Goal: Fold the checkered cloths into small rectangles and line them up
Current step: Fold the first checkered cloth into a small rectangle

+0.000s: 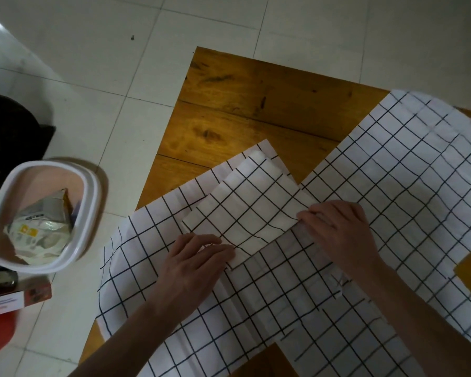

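Note:
White cloths with a black grid lie on a wooden table. A folded cloth forms a thick rectangle in the middle, on top of a spread cloth whose edge hangs over the table's left side. Another large cloth lies open to the right. My left hand presses flat on the folded cloth's near corner. My right hand has its fingers curled on the folded cloth's right edge; whether it pinches the edge or only presses it I cannot tell.
A white bin with crumpled wrappers stands on the tiled floor left of the table. A red and white box and a dark object sit further left. Bare wood shows at the table's far end.

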Tool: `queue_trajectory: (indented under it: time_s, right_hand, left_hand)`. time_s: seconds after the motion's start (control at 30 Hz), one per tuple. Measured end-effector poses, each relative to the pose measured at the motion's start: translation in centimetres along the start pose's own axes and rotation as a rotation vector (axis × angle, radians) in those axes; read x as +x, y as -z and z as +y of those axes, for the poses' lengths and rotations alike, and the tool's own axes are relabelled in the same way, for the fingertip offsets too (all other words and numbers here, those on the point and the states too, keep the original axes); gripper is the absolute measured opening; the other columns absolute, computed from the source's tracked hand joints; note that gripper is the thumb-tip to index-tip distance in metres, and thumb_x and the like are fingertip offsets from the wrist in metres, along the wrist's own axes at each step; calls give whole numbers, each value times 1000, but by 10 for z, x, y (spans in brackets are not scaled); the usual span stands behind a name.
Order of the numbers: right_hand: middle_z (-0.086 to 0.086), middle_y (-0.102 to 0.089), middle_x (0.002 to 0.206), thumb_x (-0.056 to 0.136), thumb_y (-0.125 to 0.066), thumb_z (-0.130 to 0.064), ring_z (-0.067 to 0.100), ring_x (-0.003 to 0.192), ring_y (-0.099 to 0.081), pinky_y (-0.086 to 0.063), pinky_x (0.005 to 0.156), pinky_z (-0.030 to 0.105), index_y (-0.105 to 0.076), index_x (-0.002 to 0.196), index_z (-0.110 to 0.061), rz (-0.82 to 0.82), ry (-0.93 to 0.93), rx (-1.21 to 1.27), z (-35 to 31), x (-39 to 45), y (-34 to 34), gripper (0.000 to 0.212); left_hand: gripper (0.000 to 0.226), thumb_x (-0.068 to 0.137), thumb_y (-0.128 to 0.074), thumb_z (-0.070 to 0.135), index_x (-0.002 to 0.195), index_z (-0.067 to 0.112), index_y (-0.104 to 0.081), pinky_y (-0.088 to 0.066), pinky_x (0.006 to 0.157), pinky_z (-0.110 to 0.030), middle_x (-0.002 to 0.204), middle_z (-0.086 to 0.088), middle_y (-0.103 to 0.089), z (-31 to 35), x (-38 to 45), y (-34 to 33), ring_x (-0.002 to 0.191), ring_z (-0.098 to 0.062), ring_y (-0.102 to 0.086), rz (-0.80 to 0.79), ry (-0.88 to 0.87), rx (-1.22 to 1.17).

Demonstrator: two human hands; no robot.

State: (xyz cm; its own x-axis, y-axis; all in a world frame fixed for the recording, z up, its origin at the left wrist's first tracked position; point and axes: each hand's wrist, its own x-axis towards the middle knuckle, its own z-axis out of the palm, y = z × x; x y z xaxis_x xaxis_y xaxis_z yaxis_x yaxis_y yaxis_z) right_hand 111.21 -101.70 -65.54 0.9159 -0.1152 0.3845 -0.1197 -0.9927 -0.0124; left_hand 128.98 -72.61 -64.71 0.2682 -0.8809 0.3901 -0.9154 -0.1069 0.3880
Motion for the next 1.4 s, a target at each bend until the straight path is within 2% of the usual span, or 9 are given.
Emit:
queue_trajectory:
  time_s: [0.17,0.33,0.47,0.63,0.83,1.03,1.13,1.27,1.4]
  right_hand:
    - [4,-57,119,96,-72,-19,25,106,-56,-41,90,39,-63,111,-18,111,0,83,0,8,17,18]
    - [1,-57,116,101,-68,-19,23,102,-58,-40,88,39,-61,117,-19,141,-6,64,1,-1,31,18]
    - [-2,-61,113,98,-69,-20,20,101,-57,-39,90,37,-64,123,-20,57,17,111,-7,-18,24,26]
    - [2,-75,98,95,-71,-19,19,98,-57,-41,91,36,-80,113,-15,-18,30,108,-22,-26,19,20]
    - [4,-73,98,96,-65,-22,19,97,-57,-41,90,35,-69,106,-18,2,-40,188,-45,-16,23,12]
    - [4,-67,110,99,-59,-23,21,104,-60,-43,94,35,-59,111,-17,-21,-118,294,-39,-16,23,13]
    - [4,-69,113,93,-66,-22,22,110,-59,-40,100,34,-57,115,-18,-90,-136,303,-32,-21,20,24]
    - [0,-65,125,64,-95,-10,21,121,-56,-23,115,20,-66,120,-17,-295,-251,332,-20,-31,12,63]
    - [3,-69,122,82,-75,-28,22,120,-56,-21,116,18,-73,109,-13,-204,-233,379,-19,-19,18,31]
  left_hand:
    - [23,98,-68,19,120,19,-66,-41,96,-33,114,1,-78,-5,7,7,117,-18,-63,72,57,33]
    - [18,102,-62,21,118,16,-67,-40,95,-36,112,-4,-77,-20,18,12,114,-22,-62,101,98,129]
    - [26,100,-62,20,119,9,-76,-45,97,-40,119,-5,-76,-28,10,1,119,-23,-63,13,119,149]
    - [52,91,-70,28,139,7,-65,-41,112,-45,140,-10,-66,-15,5,-11,133,-30,-58,-136,240,154]
    - [35,97,-68,23,130,14,-69,-42,107,-40,134,-5,-67,32,20,-39,125,-25,-61,-165,88,112]
    - [34,91,-71,16,126,15,-73,-42,103,-35,125,-2,-73,28,23,-48,118,-21,-61,-121,109,104]
    - [30,97,-66,20,125,15,-75,-49,99,-37,124,1,-74,22,22,-45,116,-20,-66,-99,101,51]
    - [29,99,-60,21,121,15,-77,-53,96,-38,124,1,-75,18,25,-38,116,-18,-69,-88,120,4]
    - [31,98,-59,24,123,14,-75,-48,103,-41,128,-1,-74,15,24,-39,122,-21,-66,-107,152,33]
